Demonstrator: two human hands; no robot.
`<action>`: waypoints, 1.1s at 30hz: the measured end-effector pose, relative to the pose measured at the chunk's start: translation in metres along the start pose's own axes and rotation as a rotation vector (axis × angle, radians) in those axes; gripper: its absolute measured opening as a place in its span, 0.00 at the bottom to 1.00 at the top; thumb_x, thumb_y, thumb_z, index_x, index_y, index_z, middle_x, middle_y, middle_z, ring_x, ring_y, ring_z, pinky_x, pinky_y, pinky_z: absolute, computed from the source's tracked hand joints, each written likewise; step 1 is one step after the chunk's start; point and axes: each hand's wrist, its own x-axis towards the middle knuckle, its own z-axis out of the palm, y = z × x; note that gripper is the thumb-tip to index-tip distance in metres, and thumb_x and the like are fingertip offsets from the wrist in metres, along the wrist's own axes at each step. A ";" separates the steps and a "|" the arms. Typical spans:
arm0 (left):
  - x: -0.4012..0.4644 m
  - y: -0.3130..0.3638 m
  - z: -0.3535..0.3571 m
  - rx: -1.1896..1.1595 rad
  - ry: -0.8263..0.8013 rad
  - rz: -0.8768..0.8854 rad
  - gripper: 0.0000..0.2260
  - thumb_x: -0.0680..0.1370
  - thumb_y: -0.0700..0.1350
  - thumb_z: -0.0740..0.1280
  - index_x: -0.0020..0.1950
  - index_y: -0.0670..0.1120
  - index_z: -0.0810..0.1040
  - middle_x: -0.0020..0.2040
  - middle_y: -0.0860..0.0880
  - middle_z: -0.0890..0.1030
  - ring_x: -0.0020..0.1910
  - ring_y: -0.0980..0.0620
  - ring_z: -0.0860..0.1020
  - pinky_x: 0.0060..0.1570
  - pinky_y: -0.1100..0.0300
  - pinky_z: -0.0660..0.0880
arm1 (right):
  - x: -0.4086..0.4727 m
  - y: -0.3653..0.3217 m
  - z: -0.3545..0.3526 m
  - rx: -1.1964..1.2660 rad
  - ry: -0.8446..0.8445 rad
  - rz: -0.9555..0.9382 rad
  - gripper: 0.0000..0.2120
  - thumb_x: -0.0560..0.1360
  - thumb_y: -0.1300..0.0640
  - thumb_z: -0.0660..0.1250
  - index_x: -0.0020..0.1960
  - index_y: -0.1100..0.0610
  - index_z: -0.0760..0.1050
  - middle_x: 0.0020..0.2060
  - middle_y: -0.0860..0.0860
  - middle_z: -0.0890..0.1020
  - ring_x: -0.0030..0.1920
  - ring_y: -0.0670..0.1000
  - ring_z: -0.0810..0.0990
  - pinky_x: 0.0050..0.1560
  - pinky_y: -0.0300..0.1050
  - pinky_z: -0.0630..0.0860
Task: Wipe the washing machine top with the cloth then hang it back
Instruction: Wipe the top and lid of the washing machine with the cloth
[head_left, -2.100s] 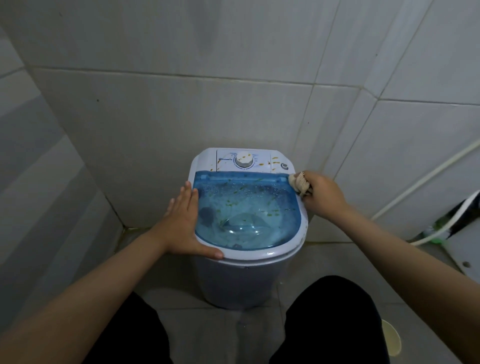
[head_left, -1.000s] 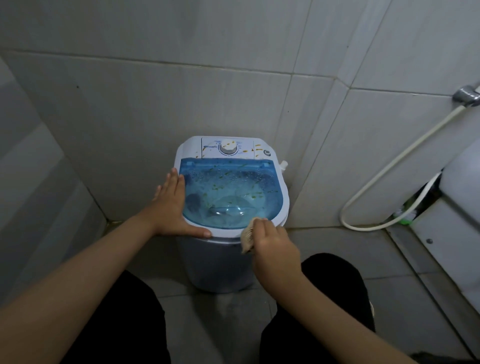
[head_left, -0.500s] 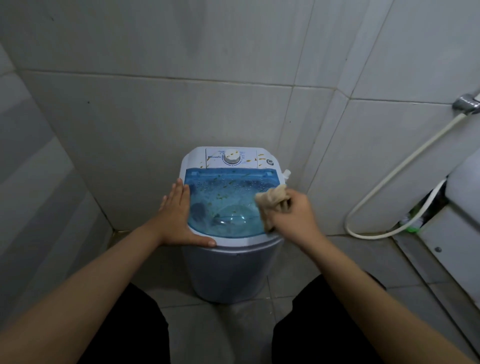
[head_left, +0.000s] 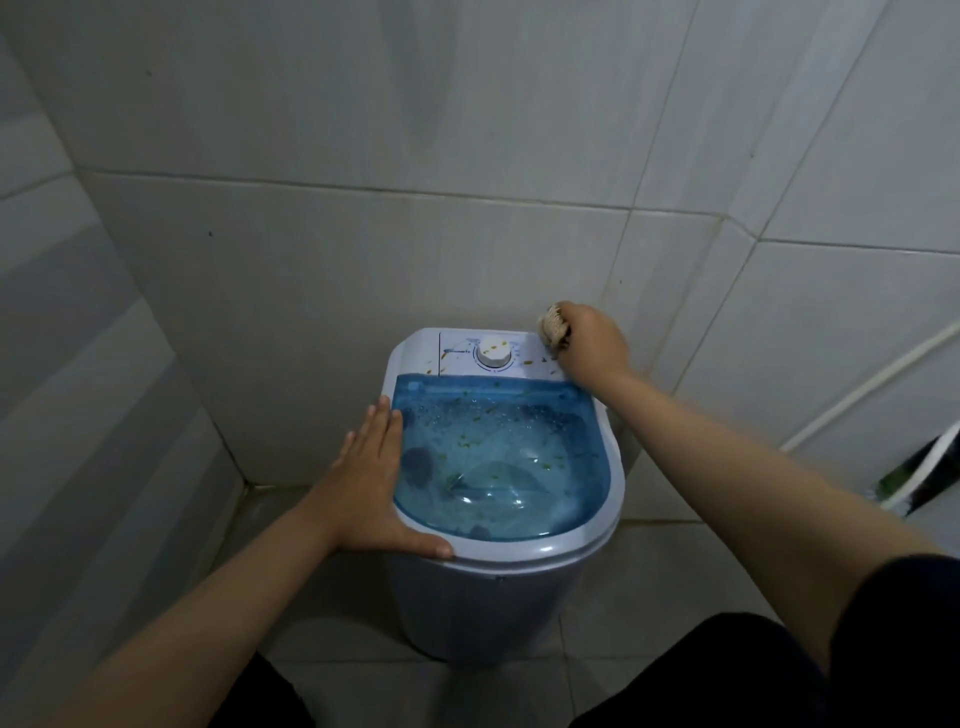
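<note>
Wiping step in hand. The right hand (head_left: 589, 338) is closed in a fist around a bunched pale cloth (head_left: 554, 323), which pokes out at the thumb side; its grip is tight on the wad. Fist and cloth sit at the back right corner of the small washing machine (head_left: 498, 587), on the white control panel (head_left: 457, 353) just right of the round dial (head_left: 494, 354). Whether the cloth itself presses the panel or only the heel of the hand does cannot be told.

The left hand (head_left: 371, 488) lies flat and open, fingers together, on the left rim beside the blue translucent lid (head_left: 498, 457), thumb along the front edge. It holds nothing; it looks like a brace to steady the machine.

Yellow and green specks still dot the panel and the lid, so by this view most of the top is not yet clean. The next move likely calls for a sweep leftward across the panel, around the dial, then down over the lid.

Hard to make out: panel lettering is too small to read. The hanging place for the cloth is not in view. A white hose (head_left: 857, 384) at the right is cut off by the frame edge. Shapes under the lid are blurred.
</note>
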 end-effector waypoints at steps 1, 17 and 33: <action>0.000 -0.001 0.000 -0.001 0.008 0.002 0.70 0.52 0.79 0.65 0.73 0.43 0.27 0.72 0.47 0.24 0.72 0.49 0.28 0.70 0.52 0.34 | 0.005 0.001 0.005 -0.047 -0.017 -0.014 0.13 0.67 0.68 0.65 0.51 0.60 0.75 0.49 0.61 0.81 0.49 0.63 0.78 0.40 0.47 0.71; 0.003 -0.002 0.000 -0.014 0.043 0.009 0.70 0.50 0.81 0.62 0.74 0.43 0.29 0.72 0.48 0.25 0.72 0.50 0.27 0.70 0.53 0.34 | -0.029 0.015 0.003 -0.284 -0.173 -0.253 0.12 0.64 0.70 0.63 0.46 0.62 0.72 0.44 0.60 0.79 0.44 0.63 0.78 0.35 0.50 0.69; 0.001 0.003 -0.005 0.008 0.009 -0.013 0.69 0.52 0.79 0.64 0.74 0.43 0.29 0.73 0.47 0.26 0.73 0.49 0.28 0.71 0.53 0.34 | 0.022 -0.029 -0.029 -0.174 -0.242 -0.131 0.09 0.67 0.67 0.63 0.45 0.56 0.72 0.45 0.59 0.78 0.50 0.61 0.77 0.39 0.46 0.66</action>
